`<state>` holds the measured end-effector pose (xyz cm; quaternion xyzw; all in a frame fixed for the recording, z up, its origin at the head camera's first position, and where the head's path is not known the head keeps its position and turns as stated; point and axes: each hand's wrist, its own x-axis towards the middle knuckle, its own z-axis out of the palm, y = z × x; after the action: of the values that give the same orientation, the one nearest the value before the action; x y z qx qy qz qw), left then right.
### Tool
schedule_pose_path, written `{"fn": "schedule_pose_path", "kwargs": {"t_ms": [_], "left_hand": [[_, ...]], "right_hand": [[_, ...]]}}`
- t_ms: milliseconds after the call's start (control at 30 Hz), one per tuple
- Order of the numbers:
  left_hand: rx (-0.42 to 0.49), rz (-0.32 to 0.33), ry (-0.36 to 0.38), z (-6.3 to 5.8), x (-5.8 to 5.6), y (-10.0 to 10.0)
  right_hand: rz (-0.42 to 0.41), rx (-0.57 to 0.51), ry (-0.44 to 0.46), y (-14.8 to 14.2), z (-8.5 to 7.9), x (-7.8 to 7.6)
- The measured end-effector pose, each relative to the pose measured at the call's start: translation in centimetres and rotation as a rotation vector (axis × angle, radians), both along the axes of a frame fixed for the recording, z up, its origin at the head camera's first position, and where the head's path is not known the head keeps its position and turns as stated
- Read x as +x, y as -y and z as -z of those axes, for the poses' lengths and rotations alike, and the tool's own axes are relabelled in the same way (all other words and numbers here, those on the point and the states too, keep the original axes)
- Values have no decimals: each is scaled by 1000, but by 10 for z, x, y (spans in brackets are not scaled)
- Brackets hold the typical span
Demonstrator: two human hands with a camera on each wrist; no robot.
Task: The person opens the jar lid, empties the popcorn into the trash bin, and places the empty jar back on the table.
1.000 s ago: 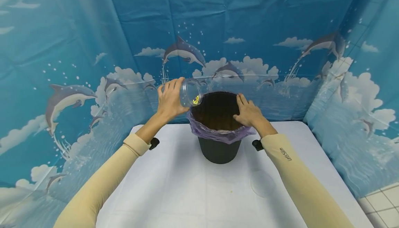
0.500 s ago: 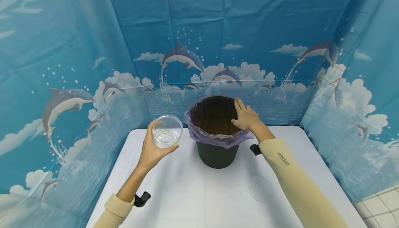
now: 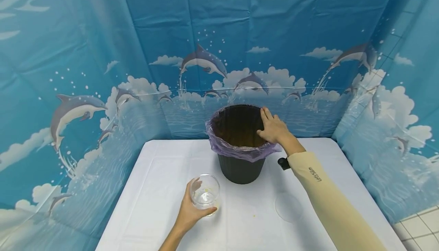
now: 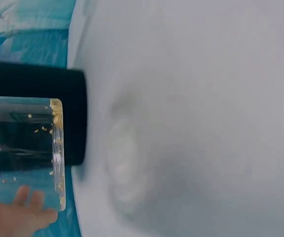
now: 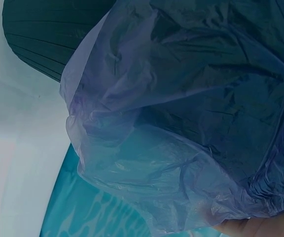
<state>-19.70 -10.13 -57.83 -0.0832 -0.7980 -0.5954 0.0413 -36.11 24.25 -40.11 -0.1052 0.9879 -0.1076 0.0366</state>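
My left hand [image 3: 188, 212] grips a clear plastic jar [image 3: 205, 194] from its left side, thumb along the near side. The jar is upright with its mouth up, over the table in front of the bin. Yellow crumbs cling inside it, mostly around the bottom edge, as the left wrist view shows of the jar [image 4: 21, 148]. My right hand [image 3: 274, 129] rests on the right rim of a black bin [image 3: 241, 170], fingers straight along the edge and thumb over the opening. A thin purple bag [image 3: 236, 152] lines the bin; in the right wrist view the bag [image 5: 147, 148] hides most of this hand.
A clear round disc [image 3: 288, 207] lies flat on the white table [image 3: 164, 167], right of the middle. A small yellow speck [image 3: 254, 216] lies near it. A blue dolphin-print curtain [image 3: 219, 26] hangs behind the table and along both sides.
The left hand has swung the jar from tipped at the bin's mouth down toward me and turned it upright; the yellow pieces inside are now only scattered crumbs. The right hand stays on the rim.
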Motion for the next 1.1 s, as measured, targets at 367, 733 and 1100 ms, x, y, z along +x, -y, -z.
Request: {"fn": "schedule_pose_path", "kwargs": {"t_ms": [367,733,1100], "left_hand": [[3,226,149,47,41,-63],[163,322,252,53,66,-96],[72,409,291,57,62,-103]], "right_hand": [[-4,-14,-7,1,0,1],[-18,-7,-8,2,0,-5],[-67,-115,75,-14,-14,-1]]}}
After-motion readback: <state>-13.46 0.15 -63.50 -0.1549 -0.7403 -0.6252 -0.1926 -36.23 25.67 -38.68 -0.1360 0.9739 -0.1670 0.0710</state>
